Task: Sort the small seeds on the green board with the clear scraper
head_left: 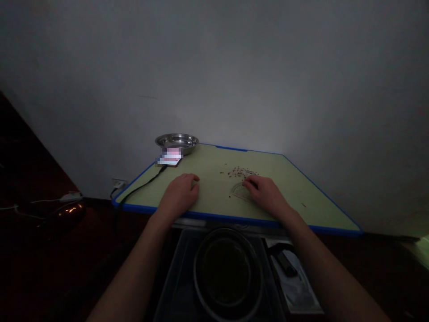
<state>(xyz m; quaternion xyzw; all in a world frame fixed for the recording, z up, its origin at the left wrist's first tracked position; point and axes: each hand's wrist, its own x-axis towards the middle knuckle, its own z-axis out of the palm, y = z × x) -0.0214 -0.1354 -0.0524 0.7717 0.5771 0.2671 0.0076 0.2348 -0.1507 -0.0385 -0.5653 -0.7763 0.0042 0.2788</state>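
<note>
Palm down on the light green table (211, 197), my left hand (181, 192) is loosely curled, with a gap between thumb and forefinger and nothing visible in it. My right hand (266, 192) has thumb and fingers pinched together; whatever lies between the fingertips is too small or hidden to make out. Under and beside those fingertips is a clear protractor (238, 191), partly covered by the hand. Just beyond it spreads a loose scatter of small dark seed-like bits (241, 171), with a single bit apart near the protractor's left side.
A shiny metal basin (177, 142) stands at the far left corner, behind a lit phone (171, 157) with a black cable (142, 184). Below the table's blue front edge sits a round dark pot (228, 273). A pale wall (234, 89) closes the back.
</note>
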